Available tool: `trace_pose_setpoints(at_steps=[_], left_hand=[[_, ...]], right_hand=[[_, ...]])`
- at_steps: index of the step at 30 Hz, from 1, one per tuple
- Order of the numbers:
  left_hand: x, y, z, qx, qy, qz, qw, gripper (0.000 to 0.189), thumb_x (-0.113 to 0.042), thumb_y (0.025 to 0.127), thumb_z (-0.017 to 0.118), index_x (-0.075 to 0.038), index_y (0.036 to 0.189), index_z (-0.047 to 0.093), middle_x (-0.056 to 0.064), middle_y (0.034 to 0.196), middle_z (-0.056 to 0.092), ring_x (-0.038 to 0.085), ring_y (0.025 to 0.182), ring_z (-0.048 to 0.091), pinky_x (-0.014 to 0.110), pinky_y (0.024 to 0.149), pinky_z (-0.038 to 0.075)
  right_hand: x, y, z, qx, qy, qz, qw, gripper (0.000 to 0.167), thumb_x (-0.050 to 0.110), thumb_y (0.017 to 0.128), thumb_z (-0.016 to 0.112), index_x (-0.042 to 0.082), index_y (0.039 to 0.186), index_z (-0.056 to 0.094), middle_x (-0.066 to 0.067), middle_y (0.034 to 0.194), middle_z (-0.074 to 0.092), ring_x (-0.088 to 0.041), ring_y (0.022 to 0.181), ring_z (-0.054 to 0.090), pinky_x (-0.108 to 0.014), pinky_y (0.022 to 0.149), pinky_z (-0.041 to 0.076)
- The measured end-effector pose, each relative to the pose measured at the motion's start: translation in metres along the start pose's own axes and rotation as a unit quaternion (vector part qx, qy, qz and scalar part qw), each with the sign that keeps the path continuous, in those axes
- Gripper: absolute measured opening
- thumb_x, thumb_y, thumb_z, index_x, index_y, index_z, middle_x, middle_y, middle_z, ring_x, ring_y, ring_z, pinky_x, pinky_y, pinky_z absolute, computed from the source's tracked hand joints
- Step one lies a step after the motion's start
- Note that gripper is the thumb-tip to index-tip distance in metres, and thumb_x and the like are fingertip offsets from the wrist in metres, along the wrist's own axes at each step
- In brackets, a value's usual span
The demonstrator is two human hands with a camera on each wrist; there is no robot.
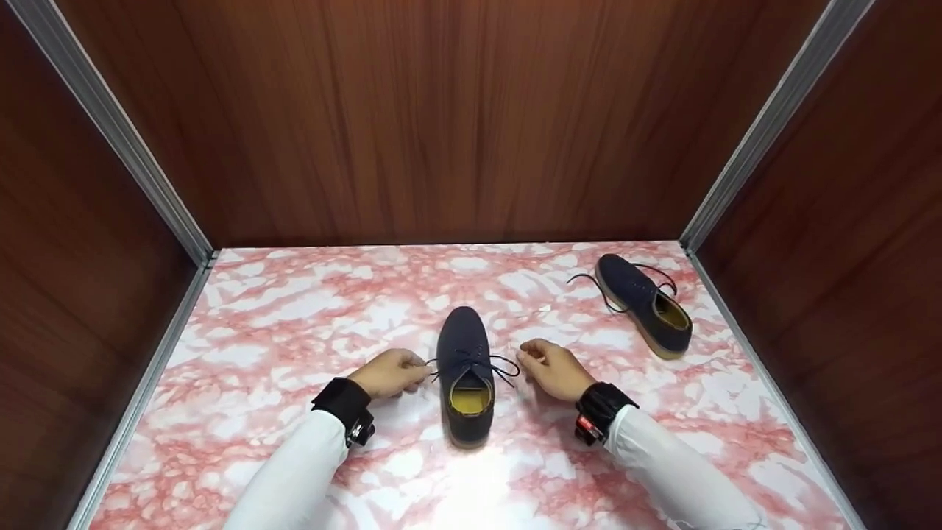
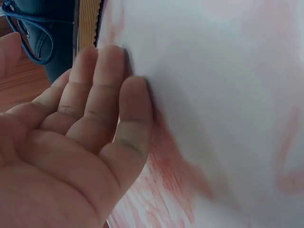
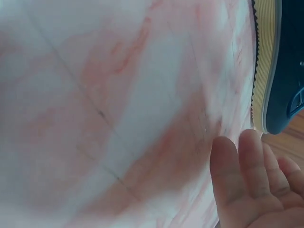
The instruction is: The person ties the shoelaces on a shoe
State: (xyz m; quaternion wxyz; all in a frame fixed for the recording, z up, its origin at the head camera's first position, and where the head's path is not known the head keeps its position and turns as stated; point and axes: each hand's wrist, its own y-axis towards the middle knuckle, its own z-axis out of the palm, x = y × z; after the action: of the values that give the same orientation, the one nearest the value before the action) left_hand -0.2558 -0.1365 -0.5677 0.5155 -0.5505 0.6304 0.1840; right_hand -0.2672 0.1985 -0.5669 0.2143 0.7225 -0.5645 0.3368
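Observation:
A dark navy lace-up shoe stands on the table between the hands, toe pointing away, yellow lining showing at its opening. Its lace is tied in a bow, with loops and ends out to both sides. The left hand is at the shoe's left side, fingertips close to the lace; in the left wrist view its thumb stands apart from loosely bent fingers. To the right of the shoe, the right hand hovers near the other loop, its fingers relaxed and nothing seen between them.
A second navy shoe, its laces loose, lies angled at the back right of the red-and-white marbled table. Brown wood-patterned panels enclose the back and both sides, with grey metal strips along the corners.

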Motion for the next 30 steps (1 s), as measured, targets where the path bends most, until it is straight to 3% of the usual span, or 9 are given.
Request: trace_pose_setpoints(at_steps=[3, 7, 12, 16, 21, 26, 30], left_hand=[[0.0, -0.005, 0.001, 0.012, -0.024, -0.017, 0.9995, 0.05, -0.035, 0.102, 0.068, 0.002, 0.134, 0.061, 0.015, 0.11, 0.073, 0.017, 0.085, 0.068, 0.027, 0.068, 0.053], [0.0, -0.011, 0.006, 0.027, -0.05, -0.023, 0.9981, 0.072, -0.039, 0.099, 0.071, 0.004, 0.15, 0.045, 0.015, 0.121, 0.07, 0.022, 0.095, 0.073, 0.033, 0.076, 0.059], [0.001, -0.014, 0.015, 0.049, -0.09, -0.026, 0.9944, 0.077, -0.04, 0.095, 0.076, 0.003, 0.149, 0.043, 0.015, 0.125, 0.067, 0.028, 0.098, 0.075, 0.035, 0.077, 0.061], [0.001, -0.015, 0.023, 0.068, -0.115, -0.032, 0.9906, 0.081, -0.042, 0.094, 0.077, 0.004, 0.15, 0.041, 0.018, 0.132, 0.064, 0.032, 0.1, 0.076, 0.04, 0.08, 0.064], [-0.001, -0.016, 0.029, 0.074, -0.115, -0.039, 0.9899, 0.078, -0.045, 0.093, 0.078, 0.003, 0.144, 0.044, 0.016, 0.126, 0.063, 0.034, 0.098, 0.077, 0.044, 0.08, 0.065], [0.0, -0.018, 0.033, 0.076, -0.123, -0.038, 0.9888, 0.083, -0.043, 0.09, 0.081, 0.003, 0.146, 0.042, 0.015, 0.123, 0.065, 0.034, 0.097, 0.078, 0.043, 0.077, 0.065], [0.001, -0.018, 0.036, 0.074, -0.139, -0.032, 0.987, 0.085, -0.04, 0.089, 0.083, 0.004, 0.148, 0.039, 0.015, 0.124, 0.065, 0.035, 0.095, 0.078, 0.043, 0.075, 0.066]], right_hand=[[0.002, -0.004, 0.002, 0.022, 0.009, -0.008, 0.9997, 0.044, 0.032, 0.107, 0.059, 0.0, 0.137, 0.061, -0.01, 0.114, 0.076, -0.019, 0.092, 0.074, -0.037, 0.087, 0.059], [0.005, -0.009, 0.006, 0.071, 0.073, 0.0, 0.9948, 0.055, 0.036, 0.106, 0.06, -0.003, 0.144, 0.053, -0.017, 0.121, 0.073, -0.029, 0.096, 0.077, -0.039, 0.084, 0.062], [0.008, -0.013, 0.016, 0.119, 0.18, 0.05, 0.9751, 0.067, 0.04, 0.104, 0.063, -0.003, 0.151, 0.043, -0.025, 0.128, 0.067, -0.038, 0.101, 0.075, -0.048, 0.078, 0.065], [0.008, -0.015, 0.025, 0.152, 0.236, 0.084, 0.9563, 0.073, 0.042, 0.104, 0.063, -0.004, 0.153, 0.037, -0.028, 0.131, 0.064, -0.042, 0.105, 0.074, -0.05, 0.079, 0.065], [0.009, -0.016, 0.033, 0.195, 0.273, 0.083, 0.9385, 0.077, 0.044, 0.103, 0.064, -0.007, 0.153, 0.035, -0.027, 0.134, 0.063, -0.04, 0.106, 0.075, -0.051, 0.081, 0.065], [0.009, -0.017, 0.038, 0.225, 0.287, 0.067, 0.9287, 0.073, 0.038, 0.102, 0.068, -0.007, 0.151, 0.038, -0.022, 0.128, 0.065, -0.031, 0.1, 0.077, -0.049, 0.081, 0.065], [0.009, -0.018, 0.039, 0.226, 0.288, 0.068, 0.928, 0.073, 0.036, 0.1, 0.071, -0.008, 0.149, 0.04, -0.019, 0.125, 0.067, -0.026, 0.095, 0.077, -0.047, 0.08, 0.065]])
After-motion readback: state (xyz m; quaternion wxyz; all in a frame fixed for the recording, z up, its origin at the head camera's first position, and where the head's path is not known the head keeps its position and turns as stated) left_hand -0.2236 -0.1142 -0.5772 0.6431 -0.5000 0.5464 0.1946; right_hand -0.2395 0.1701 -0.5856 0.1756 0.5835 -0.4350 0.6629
